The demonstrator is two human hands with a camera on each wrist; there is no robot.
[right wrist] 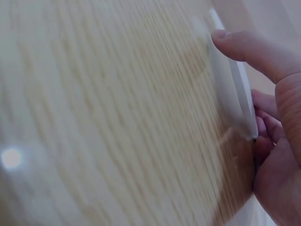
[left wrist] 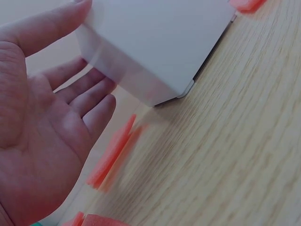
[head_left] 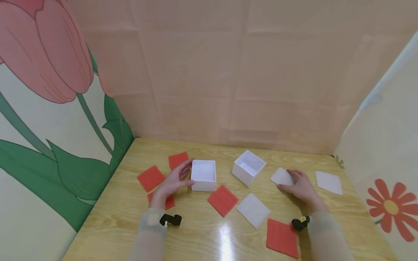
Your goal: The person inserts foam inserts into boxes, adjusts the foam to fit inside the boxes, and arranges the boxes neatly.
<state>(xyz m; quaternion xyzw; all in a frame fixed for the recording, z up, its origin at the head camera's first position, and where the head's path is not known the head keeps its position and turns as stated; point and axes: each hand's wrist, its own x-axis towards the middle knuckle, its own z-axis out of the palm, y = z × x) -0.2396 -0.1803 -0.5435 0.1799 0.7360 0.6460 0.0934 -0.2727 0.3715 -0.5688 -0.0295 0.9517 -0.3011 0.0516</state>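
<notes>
My left hand (head_left: pixel 174 181) is at the left side of a white open-topped box (head_left: pixel 203 185). Its thumb lies by the box's front left corner, and the fingers reach along the left side in a loose curve, as the left wrist view shows too. On the right, my right hand (head_left: pixel 301 185) holds a thin white square (head_left: pixel 281 177) by its edges between thumb and fingers. In the right wrist view that white square (right wrist: pixel 241 89) stands edge-on near the tabletop. A second white open-topped box (head_left: pixel 245 174) sits turned cornerwise between the hands.
Several red squares lie around the left hand, among them one red square (head_left: pixel 151 178). Another red square (head_left: pixel 223 200) and a white square (head_left: pixel 253 210) lie before the boxes. A red square (head_left: pixel 282 237) is beside the right wrist, a white square (head_left: pixel 328 182) far right.
</notes>
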